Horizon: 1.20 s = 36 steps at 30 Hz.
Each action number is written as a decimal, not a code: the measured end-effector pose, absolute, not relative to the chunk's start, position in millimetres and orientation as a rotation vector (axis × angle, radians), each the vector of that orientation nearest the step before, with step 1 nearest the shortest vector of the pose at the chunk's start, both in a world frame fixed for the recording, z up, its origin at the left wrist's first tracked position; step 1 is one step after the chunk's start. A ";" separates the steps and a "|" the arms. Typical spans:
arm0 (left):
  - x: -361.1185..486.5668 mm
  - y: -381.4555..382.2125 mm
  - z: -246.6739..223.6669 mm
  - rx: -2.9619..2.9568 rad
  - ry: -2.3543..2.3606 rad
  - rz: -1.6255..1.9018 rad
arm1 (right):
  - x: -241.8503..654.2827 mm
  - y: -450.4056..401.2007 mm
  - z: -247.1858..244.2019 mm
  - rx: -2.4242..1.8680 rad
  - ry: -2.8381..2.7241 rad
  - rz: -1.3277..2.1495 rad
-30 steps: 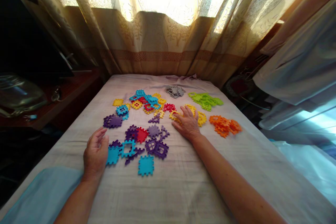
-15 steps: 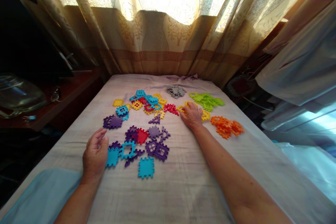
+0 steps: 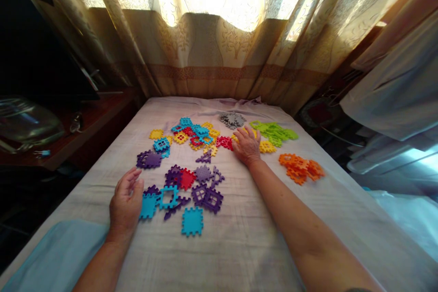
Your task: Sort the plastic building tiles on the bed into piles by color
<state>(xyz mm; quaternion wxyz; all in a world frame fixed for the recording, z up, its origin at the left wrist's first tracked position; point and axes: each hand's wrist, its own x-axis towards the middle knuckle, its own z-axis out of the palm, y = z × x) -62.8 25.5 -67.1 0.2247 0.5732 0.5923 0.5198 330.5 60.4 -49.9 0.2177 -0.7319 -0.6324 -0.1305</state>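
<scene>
My right hand lies palm down with its fingers apart over some yellow interlocking tiles. Its left edge is at a red tile; what lies under the palm is hidden. On the left, my left hand rests on its side with loosely bent fingers and nothing visible in it. Beside it are a light-blue square tile and a light-blue frame tile. Several purple tiles and a red square tile are spread between the hands. Another light-blue square tile lies nearest me.
Grey pieces, lime-green pieces and orange pieces form separate piles. A mixed blue, red and yellow heap lies farther back. The sheet-covered surface ends at a curtain. A brown cabinet stands left.
My right hand has moved slightly left and away from me over the yellow tiles, now covering part of the red one's side. My left hand has stayed nearly still.
</scene>
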 end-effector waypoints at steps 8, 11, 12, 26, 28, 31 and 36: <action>-63.4 26.3 -69.3 1.585 1.636 1.430 | 290.4 55.5 -41.3 -1.975 -2.026 -0.213; -63.0 26.5 -69.5 1.584 1.641 1.429 | 275.3 47.2 -41.5 -2.010 -1.972 -0.131; -62.6 26.5 -69.3 1.588 1.639 1.431 | 270.2 43.5 -42.3 -2.001 -1.957 -0.109; -58.9 25.5 -66.0 1.607 1.616 1.465 | 188.1 29.7 -43.3 -1.449 -2.039 0.119; -58.7 24.7 -65.7 1.619 1.611 1.464 | 193.5 48.0 -37.6 -1.528 -1.969 0.061; -58.4 23.3 -65.1 1.627 1.610 1.462 | 210.1 84.8 -27.1 -1.771 -1.861 -0.006; -57.5 21.6 -64.8 1.650 1.629 1.455 | 225.4 141.4 -17.4 -2.086 -1.845 0.034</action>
